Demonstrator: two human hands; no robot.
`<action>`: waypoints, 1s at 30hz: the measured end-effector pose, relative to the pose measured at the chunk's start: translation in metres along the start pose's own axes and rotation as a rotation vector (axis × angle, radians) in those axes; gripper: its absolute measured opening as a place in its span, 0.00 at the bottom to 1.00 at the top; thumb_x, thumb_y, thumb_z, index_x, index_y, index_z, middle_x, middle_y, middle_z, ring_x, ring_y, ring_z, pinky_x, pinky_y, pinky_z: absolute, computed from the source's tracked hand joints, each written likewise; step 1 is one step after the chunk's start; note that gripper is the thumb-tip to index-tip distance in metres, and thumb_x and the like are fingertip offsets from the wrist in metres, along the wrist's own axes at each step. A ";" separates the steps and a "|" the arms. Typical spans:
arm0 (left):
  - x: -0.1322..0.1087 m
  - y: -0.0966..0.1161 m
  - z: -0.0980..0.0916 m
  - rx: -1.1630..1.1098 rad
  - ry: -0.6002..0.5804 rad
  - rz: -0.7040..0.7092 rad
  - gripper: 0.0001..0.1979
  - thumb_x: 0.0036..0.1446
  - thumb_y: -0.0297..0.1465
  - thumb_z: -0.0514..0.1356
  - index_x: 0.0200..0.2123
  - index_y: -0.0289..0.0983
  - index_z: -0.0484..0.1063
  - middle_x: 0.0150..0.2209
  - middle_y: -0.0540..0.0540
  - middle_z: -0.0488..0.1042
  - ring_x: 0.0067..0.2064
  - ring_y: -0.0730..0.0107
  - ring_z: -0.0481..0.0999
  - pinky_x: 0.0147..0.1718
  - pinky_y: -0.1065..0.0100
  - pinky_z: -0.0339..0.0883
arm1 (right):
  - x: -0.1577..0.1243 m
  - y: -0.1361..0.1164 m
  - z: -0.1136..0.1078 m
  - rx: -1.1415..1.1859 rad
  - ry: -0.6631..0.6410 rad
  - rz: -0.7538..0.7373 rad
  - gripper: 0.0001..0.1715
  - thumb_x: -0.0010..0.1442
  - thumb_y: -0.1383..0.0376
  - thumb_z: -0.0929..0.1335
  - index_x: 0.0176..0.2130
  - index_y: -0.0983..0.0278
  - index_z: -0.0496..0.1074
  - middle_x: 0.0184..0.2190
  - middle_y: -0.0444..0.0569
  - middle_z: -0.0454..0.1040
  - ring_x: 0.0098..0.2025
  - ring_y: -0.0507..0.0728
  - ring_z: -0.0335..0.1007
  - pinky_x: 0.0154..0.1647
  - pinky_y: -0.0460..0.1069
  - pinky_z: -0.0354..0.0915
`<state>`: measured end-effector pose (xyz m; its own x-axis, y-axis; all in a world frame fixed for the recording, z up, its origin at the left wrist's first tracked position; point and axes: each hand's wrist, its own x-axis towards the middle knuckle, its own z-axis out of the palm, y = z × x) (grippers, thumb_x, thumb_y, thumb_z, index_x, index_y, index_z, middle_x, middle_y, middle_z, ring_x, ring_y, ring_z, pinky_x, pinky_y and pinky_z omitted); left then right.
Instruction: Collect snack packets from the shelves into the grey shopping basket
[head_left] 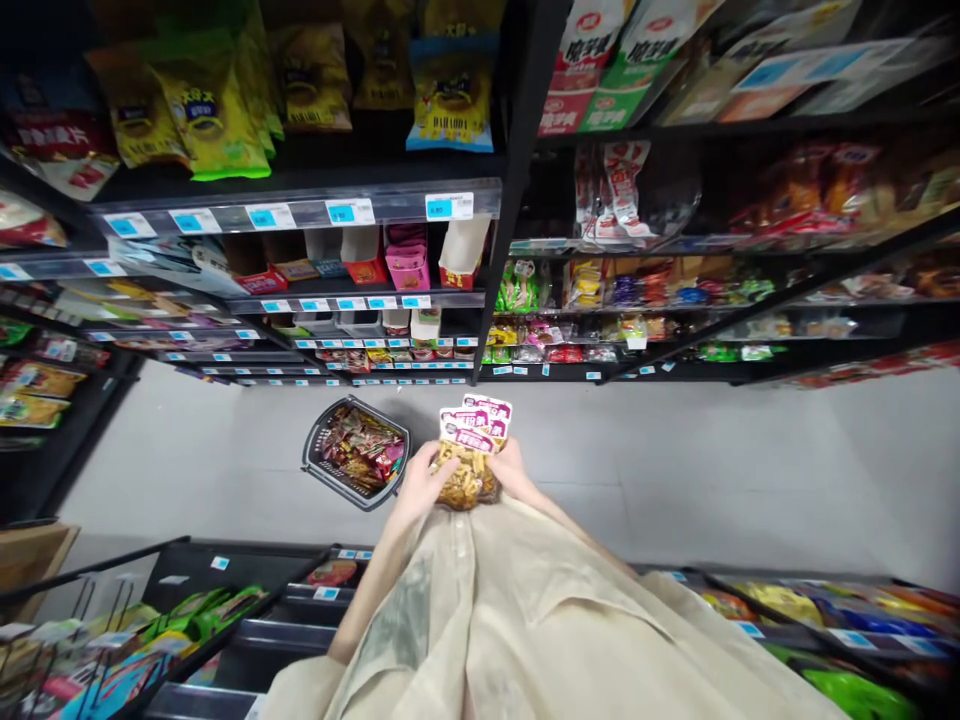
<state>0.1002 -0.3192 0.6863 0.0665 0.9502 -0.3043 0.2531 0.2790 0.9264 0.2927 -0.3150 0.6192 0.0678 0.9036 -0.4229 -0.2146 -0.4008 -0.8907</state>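
Observation:
Both my hands hold a small stack of snack packets point(472, 450) with pink-and-white tops and clear windows showing a brown snack. My left hand point(421, 482) grips the stack's left side, fingers curled round it. My right hand point(514, 468) grips the right side, mostly hidden behind the packets. The stack is held over the grey floor, just right of a dark shopping basket point(324, 442) that stands on the floor filled with red and mixed packets. My loose beige sleeves and shirt fill the lower middle of the view.
Black store shelves point(495, 200) packed with snack bags and blue price tags rise ahead on both sides of a central upright. Lower racks point(247, 630) with green and yellow packets stand close at left and right. Grey floor point(675, 470) runs between.

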 end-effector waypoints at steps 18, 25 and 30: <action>-0.012 -0.028 -0.026 -0.422 0.004 -0.127 0.30 0.51 0.48 0.73 0.52 0.37 0.75 0.46 0.40 0.80 0.49 0.55 0.81 0.53 0.57 0.74 | -0.001 -0.014 -0.005 0.314 0.085 0.147 0.29 0.48 0.52 0.81 0.45 0.61 0.78 0.46 0.52 0.85 0.47 0.64 0.83 0.53 0.59 0.76; -0.001 -0.040 0.023 -0.014 0.081 0.007 0.21 0.54 0.47 0.71 0.42 0.36 0.81 0.53 0.37 0.71 0.61 0.52 0.71 0.64 0.57 0.63 | 0.003 -0.005 0.009 0.064 0.039 -0.031 0.25 0.50 0.52 0.80 0.44 0.63 0.80 0.48 0.53 0.84 0.49 0.63 0.80 0.53 0.55 0.74; -0.003 -0.048 0.025 -0.360 0.017 -0.202 0.27 0.54 0.47 0.71 0.50 0.37 0.74 0.52 0.39 0.78 0.52 0.55 0.79 0.55 0.55 0.72 | 0.001 0.003 -0.005 0.200 -0.013 0.103 0.32 0.58 0.39 0.72 0.46 0.62 0.79 0.46 0.52 0.84 0.45 0.60 0.81 0.48 0.53 0.75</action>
<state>0.1118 -0.3387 0.6376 0.0330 0.8729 -0.4868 -0.0949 0.4876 0.8679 0.2971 -0.3161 0.6154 0.0235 0.8619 -0.5065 -0.4091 -0.4540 -0.7916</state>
